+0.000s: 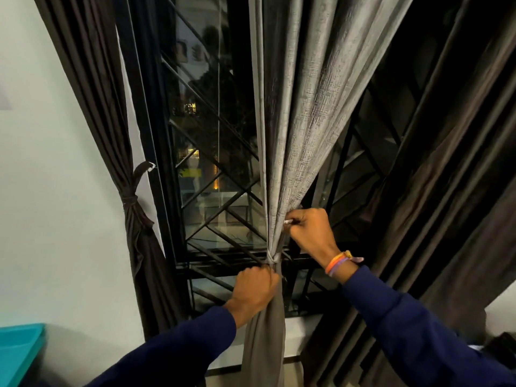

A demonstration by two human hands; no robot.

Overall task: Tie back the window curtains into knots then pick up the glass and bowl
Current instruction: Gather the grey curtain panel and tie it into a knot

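Observation:
A grey curtain (301, 113) hangs in front of the window, gathered into a bunch with a narrow band wound round it (273, 258). My left hand (255, 289) grips the gathered curtain just below that band. My right hand (310, 230) is curled at the folds just above the band, pinching cloth and what looks like a thin pale end. A dark brown curtain (111, 113) at the left is tied back with a dark strap (129, 201). No glass or bowl is in view.
Another dark brown curtain (446, 163) hangs loose at the right. A black window grille (220, 219) stands behind the grey curtain, with a white sill (301, 328) under it. A teal tub edge (19, 350) sits at the lower left by the white wall.

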